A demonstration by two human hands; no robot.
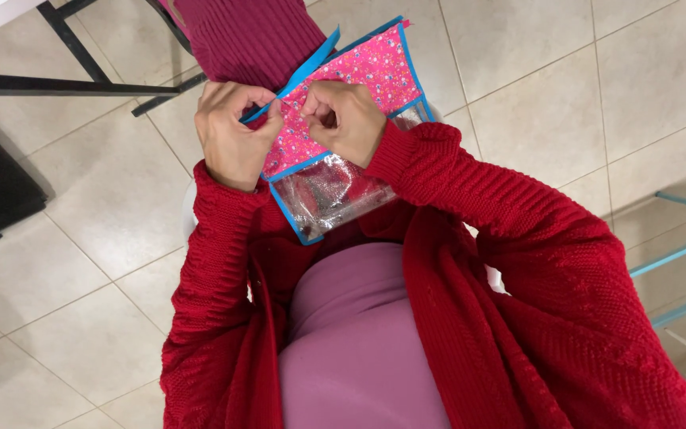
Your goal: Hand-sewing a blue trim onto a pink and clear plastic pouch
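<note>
Pink patterned fabric pouch (359,75) with blue trim and a clear plastic front lies on the person's lap. Left hand (233,135) and right hand (344,119) curl inward side by side, fingers (275,111) pinching the pouch's blue edge between them.

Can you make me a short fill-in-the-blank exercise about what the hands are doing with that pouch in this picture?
1. Both hands, the left hand and the right hand, pinch the pink pouch along its ____ edging.
2. The lower part of the pouch is a ____ plastic window.
3. The sleeves are knitted in ____ yarn.
4. The floor is covered with pale ____.

Missing words: blue; clear; red; tiles
</note>
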